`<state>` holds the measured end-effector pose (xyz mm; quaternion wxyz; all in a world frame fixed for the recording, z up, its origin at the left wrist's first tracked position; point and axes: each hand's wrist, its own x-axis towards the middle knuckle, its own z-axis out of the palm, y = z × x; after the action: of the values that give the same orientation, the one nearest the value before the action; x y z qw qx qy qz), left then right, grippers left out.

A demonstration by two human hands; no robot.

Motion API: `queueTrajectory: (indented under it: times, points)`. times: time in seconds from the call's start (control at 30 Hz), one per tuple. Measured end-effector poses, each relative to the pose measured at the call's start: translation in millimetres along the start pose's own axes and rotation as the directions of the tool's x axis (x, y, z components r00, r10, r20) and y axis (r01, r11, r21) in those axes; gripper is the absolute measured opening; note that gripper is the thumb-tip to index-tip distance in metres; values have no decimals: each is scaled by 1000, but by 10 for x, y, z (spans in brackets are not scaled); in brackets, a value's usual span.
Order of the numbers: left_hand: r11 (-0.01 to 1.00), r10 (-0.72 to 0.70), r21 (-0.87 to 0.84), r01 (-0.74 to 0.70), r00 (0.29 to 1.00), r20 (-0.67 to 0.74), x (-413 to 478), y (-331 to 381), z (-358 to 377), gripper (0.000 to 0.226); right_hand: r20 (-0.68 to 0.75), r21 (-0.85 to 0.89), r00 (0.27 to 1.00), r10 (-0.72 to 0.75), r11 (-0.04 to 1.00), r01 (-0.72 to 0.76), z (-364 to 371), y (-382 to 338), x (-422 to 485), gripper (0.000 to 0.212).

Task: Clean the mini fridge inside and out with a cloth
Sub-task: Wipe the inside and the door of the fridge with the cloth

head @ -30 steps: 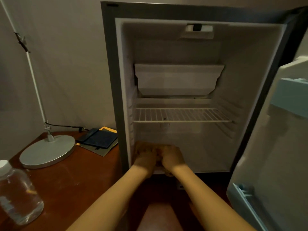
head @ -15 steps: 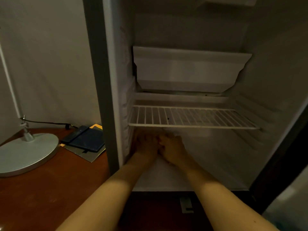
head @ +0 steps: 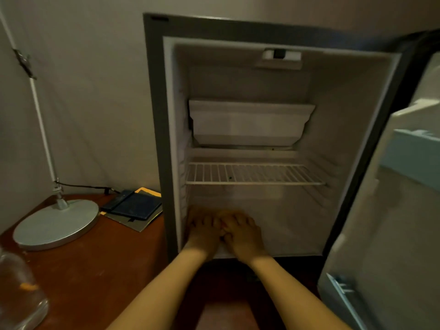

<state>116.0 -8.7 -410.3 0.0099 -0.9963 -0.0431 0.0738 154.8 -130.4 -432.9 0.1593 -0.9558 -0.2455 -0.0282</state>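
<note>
The mini fridge [head: 156,120] stands open on a wooden table, its white inside bare. My left hand [head: 204,231] and my right hand [head: 243,234] lie side by side, touching, on the fridge floor at its front left corner. Both press palm-down, fingers pointing inward. A small strip of white cloth [head: 222,253] shows under them; the rest is hidden by the hands. Above them sit a wire shelf [head: 252,173] and a white freezer box [head: 250,125].
The fridge door [head: 392,222] hangs open at the right, close to my right forearm. On the brown table [head: 95,270] to the left stand a lamp base [head: 56,225], a dark notebook [head: 135,206] on papers, and a clear bottle [head: 19,296] at the near left edge.
The camera has pulled back and up from the close look half a second ago. Both hands stay together on the fridge floor and have slid slightly toward the front edge.
</note>
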Motion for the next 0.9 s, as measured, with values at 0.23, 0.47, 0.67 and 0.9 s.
queueTrajectory:
  times: [0.23, 0.47, 0.67, 0.9]
  points:
    - [1000, -5, -22, 6, 999, 39, -399, 149, 67, 73, 75, -78, 997, 25, 997, -19, -177, -49, -520, 50]
    - [997, 69, -34, -69, 998, 11, -492, 530, 67, 75, 112, -178, 973, 200, 968, -178, -375, 78, -680, 54]
    - [988, 119, -96, -121, 993, -23, -250, 708, 39, 72, 78, -73, 952, 296, 954, -290, -363, 328, -489, 41]
    - [979, 166, -105, -175, 982, -86, 189, 746, 83, 59, -85, 94, 930, 358, 932, -351, -223, 585, -185, 32]
